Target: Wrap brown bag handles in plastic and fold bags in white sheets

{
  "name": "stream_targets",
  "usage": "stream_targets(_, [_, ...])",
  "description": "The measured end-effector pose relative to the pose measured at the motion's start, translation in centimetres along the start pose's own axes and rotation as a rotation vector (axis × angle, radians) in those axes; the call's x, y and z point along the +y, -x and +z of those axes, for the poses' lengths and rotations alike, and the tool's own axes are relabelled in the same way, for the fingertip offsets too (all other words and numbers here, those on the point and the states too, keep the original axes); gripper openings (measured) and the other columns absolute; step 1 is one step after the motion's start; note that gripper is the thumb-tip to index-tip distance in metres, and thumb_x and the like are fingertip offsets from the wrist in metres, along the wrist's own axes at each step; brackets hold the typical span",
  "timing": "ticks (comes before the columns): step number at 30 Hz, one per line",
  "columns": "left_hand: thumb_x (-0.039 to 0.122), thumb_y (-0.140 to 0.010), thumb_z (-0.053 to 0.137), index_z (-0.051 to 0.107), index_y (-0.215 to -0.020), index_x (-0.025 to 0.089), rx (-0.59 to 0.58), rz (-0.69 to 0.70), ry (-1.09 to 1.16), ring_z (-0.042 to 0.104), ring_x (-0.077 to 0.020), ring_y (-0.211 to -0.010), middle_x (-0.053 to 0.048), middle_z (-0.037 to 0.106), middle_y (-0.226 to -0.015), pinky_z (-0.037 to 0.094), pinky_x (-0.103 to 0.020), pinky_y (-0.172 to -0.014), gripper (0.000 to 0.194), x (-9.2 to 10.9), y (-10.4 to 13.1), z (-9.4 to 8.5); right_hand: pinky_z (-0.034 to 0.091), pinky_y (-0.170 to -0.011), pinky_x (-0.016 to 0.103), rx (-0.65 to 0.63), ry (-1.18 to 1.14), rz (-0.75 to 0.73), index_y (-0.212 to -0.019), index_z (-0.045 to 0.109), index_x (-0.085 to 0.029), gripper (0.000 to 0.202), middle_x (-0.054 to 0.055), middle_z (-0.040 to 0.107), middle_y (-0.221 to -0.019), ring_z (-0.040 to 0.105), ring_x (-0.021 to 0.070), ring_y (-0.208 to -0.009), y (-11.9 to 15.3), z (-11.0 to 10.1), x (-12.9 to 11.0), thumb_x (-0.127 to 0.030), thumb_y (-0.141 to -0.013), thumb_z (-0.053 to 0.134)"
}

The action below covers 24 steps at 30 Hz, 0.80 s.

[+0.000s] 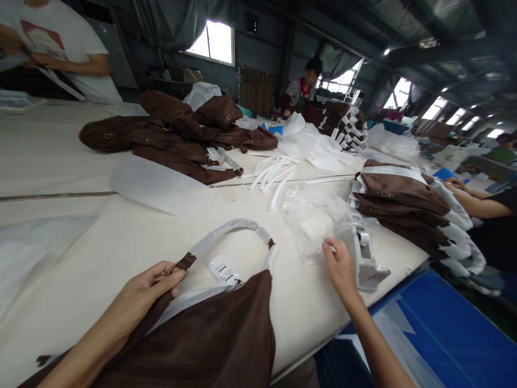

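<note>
A dark brown handbag lies at the table's near edge, its handle wrapped in white film and arched up from the bag. My left hand pinches the handle strap beside a brass ring. Under the arch rests a white printed tag. My right hand is at the near side of a grey tape dispenser, over the edge of crumpled clear plastic. Its thumb and fingers are drawn together; what they hold, if anything, is too small to make out.
White foam tubes lie mid-table. Brown bags are heaped at the back left and stacked at the right. A blue surface is below the table's right edge. Co-workers stand at left, back and right.
</note>
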<state>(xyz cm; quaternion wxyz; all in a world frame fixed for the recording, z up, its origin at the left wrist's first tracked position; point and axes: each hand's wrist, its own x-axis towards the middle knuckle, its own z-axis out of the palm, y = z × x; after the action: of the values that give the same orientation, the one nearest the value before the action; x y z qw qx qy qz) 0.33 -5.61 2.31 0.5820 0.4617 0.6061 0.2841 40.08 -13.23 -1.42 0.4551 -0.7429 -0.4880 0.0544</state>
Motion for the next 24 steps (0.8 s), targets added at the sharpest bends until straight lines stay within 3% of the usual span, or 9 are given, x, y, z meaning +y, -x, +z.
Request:
stream_targets(3, [0.040, -0.082, 0.069, 0.055, -0.076, 0.019, -0.029, -0.066, 0.106, 0.043, -0.0041, -0.045, 0.012, 0.055, -0.052, 0.024, -0.013, -0.052, 0.026, 0.5, 0.5, 0.0, 0.039, -0.103, 0.044, -0.075, 0.129, -0.055, -0.104, 0.065, -0.014, 0.038, 0.015, 0.065, -0.106, 0.056, 0.0276, -0.106, -2.8, 1.9, 1.4, -0.045, -0.089, 0.048])
stream_targets(7, [0.055, -0.071, 0.076, 0.054, -0.079, 0.020, -0.040, -0.055, 0.143, 0.044, -0.0049, -0.048, 0.011, 0.057, -0.057, 0.029, -0.014, -0.053, 0.043, 0.0, 0.5, -0.2, 0.044, -0.091, 0.039, -0.138, 0.173, -0.039, -0.094, 0.067, -0.014, 0.031, 0.014, 0.067, -0.088, 0.060, 0.0259, -0.089, -4.5, 3.5, 2.0, -0.041, -0.087, 0.054])
stream_targets(10, [0.066, -0.059, 0.080, 0.051, -0.073, 0.019, -0.051, -0.059, 0.145, 0.044, -0.0085, -0.049, 0.008, 0.054, -0.055, 0.029, -0.015, -0.049, 0.056, -0.5, 0.1, -0.5, 0.046, -0.080, 0.036, -0.142, 0.186, -0.021, -0.087, 0.068, -0.015, 0.033, 0.012, 0.067, -0.078, 0.060, 0.0241, -0.076, -5.2, 2.9, 2.4, -0.043, -0.088, 0.051])
stream_targets(13, [0.063, -0.057, 0.081, 0.052, -0.072, 0.019, -0.090, -0.072, 0.170, 0.045, -0.0100, -0.049, 0.006, 0.053, -0.056, 0.030, -0.017, -0.048, 0.055, -0.6, -0.2, -0.7, 0.047, -0.075, 0.035, -0.102, 0.186, -0.024, -0.087, 0.068, -0.017, 0.039, 0.010, 0.067, -0.075, 0.059, 0.0230, -0.071, -5.4, 1.2, 2.1, -0.048, -0.090, 0.045])
stream_targets(17, [0.061, -0.063, 0.077, 0.053, -0.068, 0.019, -0.098, -0.042, 0.164, 0.047, -0.0113, -0.052, 0.004, 0.055, -0.057, 0.033, -0.018, -0.049, 0.049, -0.1, 0.0, -0.8, 0.047, -0.079, 0.039, 0.110, 0.190, -0.008, -0.093, 0.066, -0.016, 0.049, 0.011, 0.068, -0.085, 0.059, 0.0245, -0.078, -3.0, -1.9, -0.9, -0.055, -0.090, 0.038])
stream_targets(19, [0.058, -0.067, 0.075, 0.053, -0.068, 0.019, -0.088, 0.001, 0.163, 0.049, -0.0117, -0.053, 0.004, 0.056, -0.058, 0.035, -0.018, -0.051, 0.045, 0.0, 0.5, -0.7, 0.047, -0.077, 0.039, 0.297, 0.101, 0.043, -0.097, 0.066, -0.016, 0.046, 0.009, 0.067, -0.088, 0.057, 0.0228, -0.076, -0.7, -3.7, -3.5, -0.058, -0.084, 0.051])
stream_targets(22, [0.054, -0.068, 0.075, 0.054, -0.071, 0.019, -0.077, 0.099, 0.185, 0.049, -0.0122, -0.052, 0.004, 0.056, -0.058, 0.034, -0.019, -0.051, 0.041, 0.0, 1.2, -0.5, 0.047, -0.064, 0.033, 0.480, -0.282, 0.163, -0.093, 0.065, -0.020, 0.041, 0.001, 0.062, -0.078, 0.053, 0.0166, -0.063, 2.1, -5.9, -7.3, -0.050, -0.068, 0.078])
stream_targets(24, [0.053, -0.067, 0.076, 0.054, -0.073, 0.019, -0.072, 0.153, 0.220, 0.050, -0.0123, -0.053, 0.004, 0.056, -0.059, 0.035, -0.020, -0.051, 0.041, -0.2, 1.4, -0.5, 0.047, -0.061, 0.029, 0.391, -0.495, 0.182, -0.089, 0.066, -0.022, 0.041, -0.001, 0.061, -0.075, 0.054, 0.0153, -0.063, 2.6, -5.9, -9.2, -0.043, -0.061, 0.085])
